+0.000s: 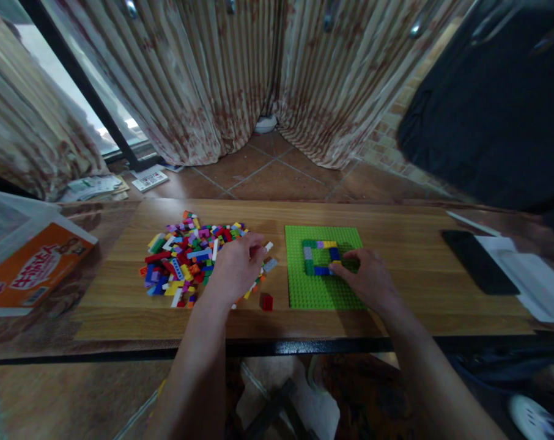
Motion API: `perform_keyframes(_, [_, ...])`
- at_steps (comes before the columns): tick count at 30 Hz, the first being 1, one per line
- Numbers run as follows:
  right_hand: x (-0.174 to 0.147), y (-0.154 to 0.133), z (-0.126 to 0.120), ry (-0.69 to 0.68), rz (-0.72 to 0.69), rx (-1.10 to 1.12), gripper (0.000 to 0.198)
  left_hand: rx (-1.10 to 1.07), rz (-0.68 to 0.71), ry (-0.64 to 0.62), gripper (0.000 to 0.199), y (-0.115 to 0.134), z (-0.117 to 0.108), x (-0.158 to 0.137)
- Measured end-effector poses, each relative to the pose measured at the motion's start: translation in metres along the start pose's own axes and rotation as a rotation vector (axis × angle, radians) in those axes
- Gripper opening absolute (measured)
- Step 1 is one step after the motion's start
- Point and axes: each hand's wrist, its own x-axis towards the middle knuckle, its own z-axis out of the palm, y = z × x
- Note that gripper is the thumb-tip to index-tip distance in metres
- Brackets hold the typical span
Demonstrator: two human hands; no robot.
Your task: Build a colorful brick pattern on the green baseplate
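A green studded baseplate point(299, 293) lies on the wooden table. On it stands a small rectangular ring of toy bricks point(308, 253) in green, grey, purple, yellow and blue. My right hand point(369, 275) is at the ring's right side, its thumb and fingers closed about a brick at the lower right corner. My left hand point(240, 263) hovers over the right edge of a loose pile of mixed toy bricks point(185, 256), fingers curled together. Whatever its fingertips may hold is hidden. Beside it lie a white brick point(269, 246), a grey brick point(270, 264) and a red brick point(266, 302).
An orange and white box point(38, 263) stands at the table's left end. At the right lie a black phone-like slab point(479, 261) and white papers or trays point(540, 284). The table's dark front edge point(304, 347) runs beneath my forearms. Curtains point(240, 79) hang behind.
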Motion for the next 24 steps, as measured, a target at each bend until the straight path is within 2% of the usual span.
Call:
perform_keyframes(8, [-0.004, -0.002, 0.005, 0.03, -0.054, -0.009, 0.04, -0.02, 0.029, 0.029, 0.019, 0.0, 0.002, -0.001])
perform_keyframes(15, [-0.015, -0.006, 0.011, 0.076, -0.098, -0.064, 0.034, -0.041, 0.071, -0.005, 0.018, 0.001, 0.004, -0.002])
perform_keyframes(24, [-0.013, -0.005, 0.007, 0.057, -0.069, 0.0, 0.035, -0.022, 0.039, -0.053, 0.024, 0.007, 0.011, -0.005])
